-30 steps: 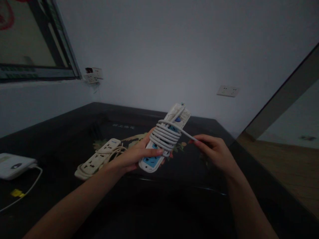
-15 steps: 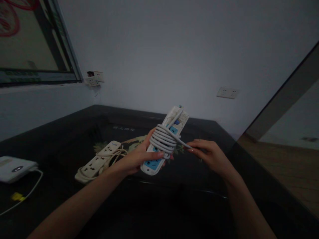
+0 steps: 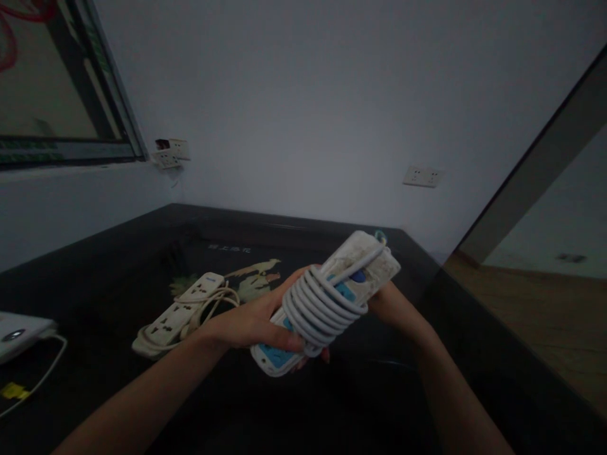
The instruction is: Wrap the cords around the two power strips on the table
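Observation:
My left hand [image 3: 265,322] grips a white power strip [image 3: 379,272] with blue sockets, thumb across its lower part and fingers beneath. Several turns of grey-white cable [image 3: 322,309] are wound around the strip's middle. The strip slants up to the right above the dark tabletop. My right hand [image 3: 391,303] is mostly behind the strip's right side, its fingers hidden, so I cannot tell what they hold. To the left lies a second power strip [image 3: 180,309], cream-coloured, with its own cord looped around it.
A black table [image 3: 227,404] with a bird and flower picture spreads beneath. At the left edge sits a white device [image 3: 23,332] with a white cable and yellow tag [image 3: 14,390]. Wall sockets [image 3: 422,177] are on the wall behind, and a window [image 3: 57,82] is at upper left.
The held strip has come nearer and tilted further right. My right hand, which pinched the cable out to the right, has moved behind the strip, and the cable's free stretch is now out of sight.

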Available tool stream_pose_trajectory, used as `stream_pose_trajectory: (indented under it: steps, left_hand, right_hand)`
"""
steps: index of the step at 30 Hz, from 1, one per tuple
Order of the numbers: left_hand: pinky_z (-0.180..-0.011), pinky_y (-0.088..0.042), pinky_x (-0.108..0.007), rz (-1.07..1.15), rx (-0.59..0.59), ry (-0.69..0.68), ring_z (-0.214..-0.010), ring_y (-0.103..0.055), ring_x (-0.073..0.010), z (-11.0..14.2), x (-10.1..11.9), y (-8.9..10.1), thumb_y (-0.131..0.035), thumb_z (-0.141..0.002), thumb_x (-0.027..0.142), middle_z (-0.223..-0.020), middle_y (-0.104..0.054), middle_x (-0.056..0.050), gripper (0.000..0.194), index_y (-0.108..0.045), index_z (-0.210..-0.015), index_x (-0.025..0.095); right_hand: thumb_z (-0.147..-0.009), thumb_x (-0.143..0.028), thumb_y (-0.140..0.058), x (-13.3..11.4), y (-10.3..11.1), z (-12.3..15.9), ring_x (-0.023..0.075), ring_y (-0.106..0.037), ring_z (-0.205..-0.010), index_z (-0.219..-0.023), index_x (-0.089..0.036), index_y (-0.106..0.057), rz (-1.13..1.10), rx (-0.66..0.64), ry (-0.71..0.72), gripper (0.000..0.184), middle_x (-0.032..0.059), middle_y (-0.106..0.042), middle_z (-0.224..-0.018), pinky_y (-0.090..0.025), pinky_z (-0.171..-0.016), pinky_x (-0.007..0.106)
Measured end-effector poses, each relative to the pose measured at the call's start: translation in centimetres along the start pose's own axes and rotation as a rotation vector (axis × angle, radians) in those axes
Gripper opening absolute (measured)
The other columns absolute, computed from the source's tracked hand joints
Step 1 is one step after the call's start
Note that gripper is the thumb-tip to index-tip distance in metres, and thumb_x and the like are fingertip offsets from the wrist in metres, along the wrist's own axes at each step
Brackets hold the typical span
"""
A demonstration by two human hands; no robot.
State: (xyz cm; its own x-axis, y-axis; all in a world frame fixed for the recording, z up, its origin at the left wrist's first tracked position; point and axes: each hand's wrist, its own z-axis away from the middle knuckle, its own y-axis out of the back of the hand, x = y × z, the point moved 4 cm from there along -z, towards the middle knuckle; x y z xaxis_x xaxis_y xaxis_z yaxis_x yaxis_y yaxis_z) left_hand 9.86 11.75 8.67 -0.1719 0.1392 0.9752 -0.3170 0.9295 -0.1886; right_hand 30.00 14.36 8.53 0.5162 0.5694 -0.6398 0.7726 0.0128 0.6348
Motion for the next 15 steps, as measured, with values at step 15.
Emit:
stream_pose_trajectory:
  steps: [15]
  left_hand:
    - [-0.080,-0.046,-0.035,-1.030,-0.011,0.293,-0.093,-0.062,-0.0270,-0.2,-3.3,2.2,-0.070,-0.065,0.039,-0.114,-0.062,-0.011,0.084,-0.033,-0.138,0.021]
  right_hand:
    - [-0.078,-0.014,-0.062,-1.8,-2.9,0.3,0.0184,-0.069,-0.089,-0.095,-0.019,-0.072,-0.243,-0.149,-0.279,0.021,0.0061,-0.074,-0.097,-0.054,-0.081,0.036]
